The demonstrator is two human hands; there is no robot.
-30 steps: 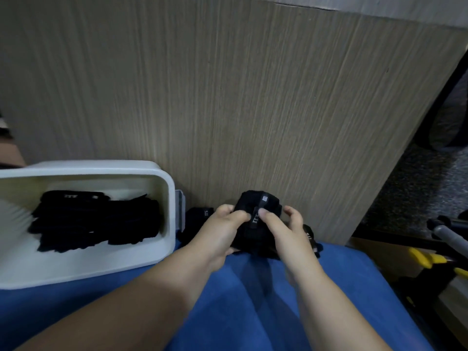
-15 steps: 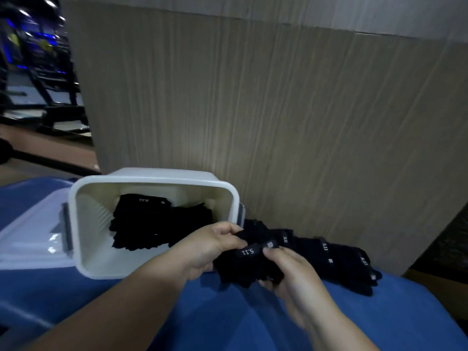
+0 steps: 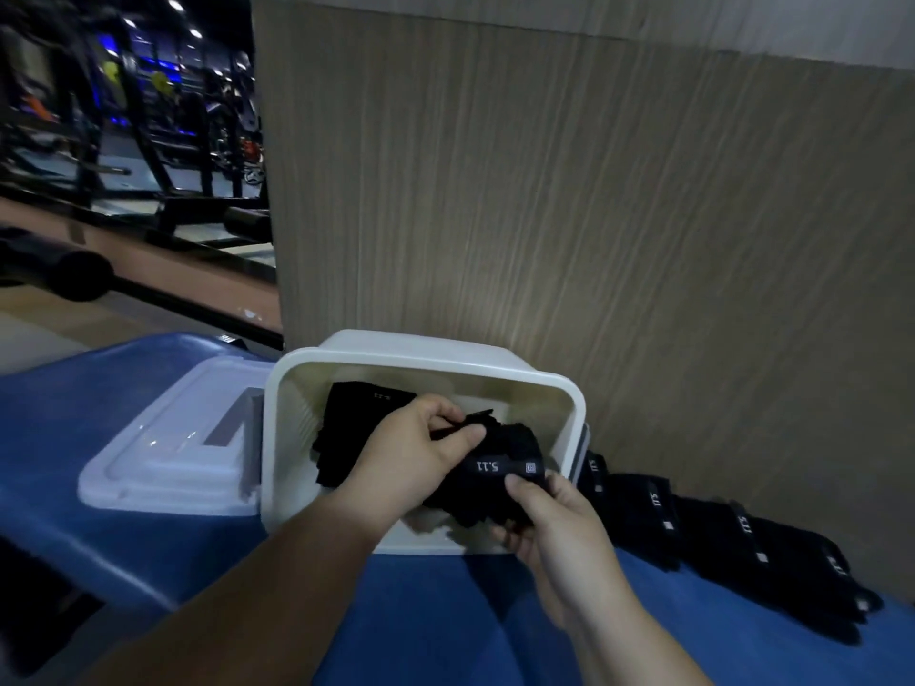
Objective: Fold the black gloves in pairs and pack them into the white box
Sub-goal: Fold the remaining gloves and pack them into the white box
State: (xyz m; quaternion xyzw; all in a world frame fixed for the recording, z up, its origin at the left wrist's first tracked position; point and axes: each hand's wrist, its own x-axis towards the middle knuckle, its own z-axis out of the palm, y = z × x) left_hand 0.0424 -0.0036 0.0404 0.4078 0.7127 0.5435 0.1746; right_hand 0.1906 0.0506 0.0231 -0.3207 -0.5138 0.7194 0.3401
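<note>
A folded pair of black gloves [image 3: 500, 482] with a white "5.11" strap label hangs over the open white box [image 3: 426, 361]. My left hand [image 3: 416, 453] pinches the bundle's upper edge, and my right hand [image 3: 554, 527] grips its lower right side by the strap. Other folded black gloves [image 3: 356, 418] lie inside the box at its far left. Several loose black gloves [image 3: 733, 542] lie in a row on the blue surface right of the box, along the wooden panel.
The box's white lid [image 3: 173, 453] lies flat on the blue surface [image 3: 435, 616], touching the box's left side. A tall wood-grain panel [image 3: 569, 215] stands right behind the box. Dark gym machines [image 3: 124, 121] fill the far left background.
Both hands carried the folded gloves leftward from beside the box to over its opening. The camera view swung left too, revealing the lid.
</note>
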